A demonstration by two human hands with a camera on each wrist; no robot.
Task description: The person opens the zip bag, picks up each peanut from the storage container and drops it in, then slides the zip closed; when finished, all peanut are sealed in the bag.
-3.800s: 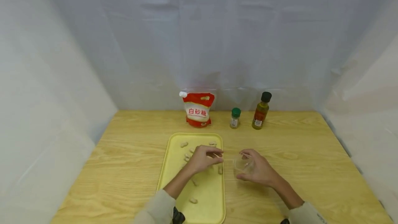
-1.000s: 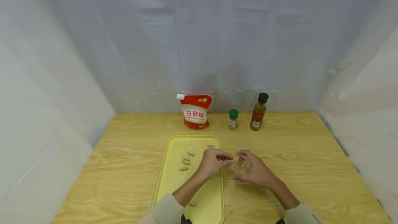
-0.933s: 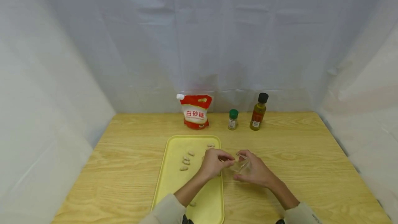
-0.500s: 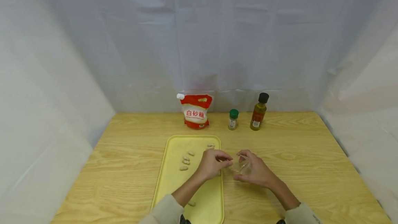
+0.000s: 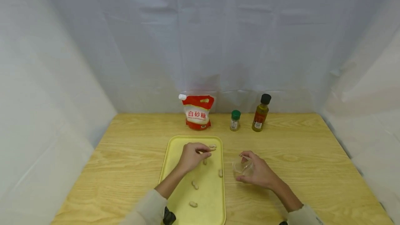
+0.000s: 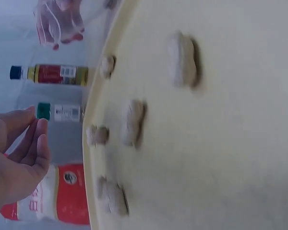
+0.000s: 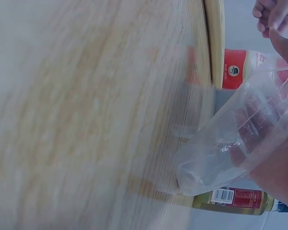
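Note:
My left hand (image 5: 192, 155) hovers over the yellow tray (image 5: 167, 159), thumb and fingers loosely bent. In the left wrist view, nothing shows between the fingertips of that hand (image 6: 19, 158). Several unshelled peanuts lie on the tray, one peanut (image 5: 193, 204) toward its near end and another peanut (image 5: 220, 173) along its right side; some are hidden beneath the left hand. Right of the tray, my right hand (image 5: 260, 171) holds a clear plastic bag (image 5: 239, 171), its mouth spread toward the tray. A pale lump shows in the bag's bottom corner in the right wrist view.
At the back of the wooden table (image 5: 134, 141) stand a red and white sugar pouch (image 5: 198, 112), a small green-capped jar (image 5: 235, 121) and a black-capped bottle (image 5: 260, 114). Pale sheeting (image 5: 200, 37) encloses the back and both sides.
From the bag's mouth my left hand has moved left over the tray, where its fingertips near the peanuts at the far right. The right hand keeps the bag in nearly the same place.

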